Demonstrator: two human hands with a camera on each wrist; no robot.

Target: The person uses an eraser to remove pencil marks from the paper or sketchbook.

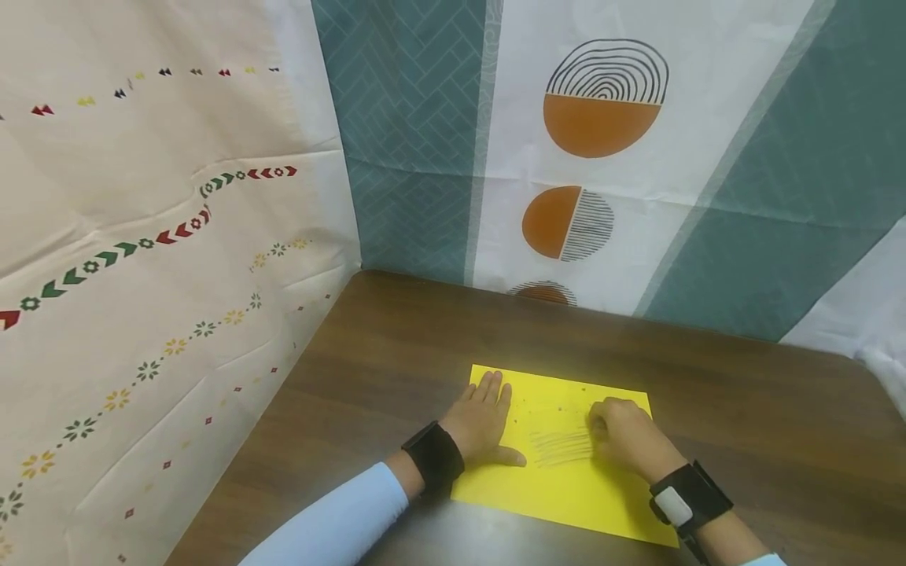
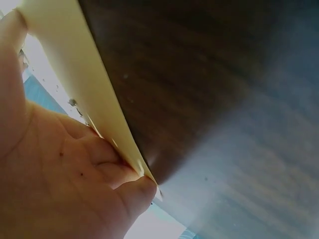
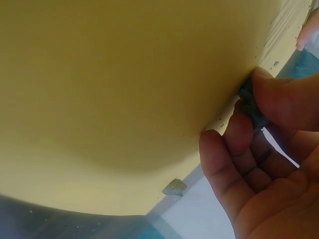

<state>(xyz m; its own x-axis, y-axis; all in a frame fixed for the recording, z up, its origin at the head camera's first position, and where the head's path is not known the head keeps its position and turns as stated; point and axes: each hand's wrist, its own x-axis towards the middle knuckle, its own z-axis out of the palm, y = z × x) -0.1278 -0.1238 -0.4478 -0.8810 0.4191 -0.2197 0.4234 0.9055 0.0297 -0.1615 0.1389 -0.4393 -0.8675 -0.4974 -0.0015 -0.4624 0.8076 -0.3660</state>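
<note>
A yellow sheet of paper lies on the brown table, with a patch of grey scribbled lines near its middle. My left hand rests on the sheet's left part, fingers straight and thumb spread toward the lines. At the right end of the lines is my right hand, fingers curled. In the right wrist view its thumb and fingers pinch a small dark grey-green lump right at the paper's surface. The head view hides this lump behind the hand. A smaller greyish piece sits near the sheet's edge.
Small dark crumbs dot the upper part of the paper. The wooden table extends around the sheet. Behind it hangs a green and white patterned cloth; a cream cloth borders the left. Both wrists wear black bands.
</note>
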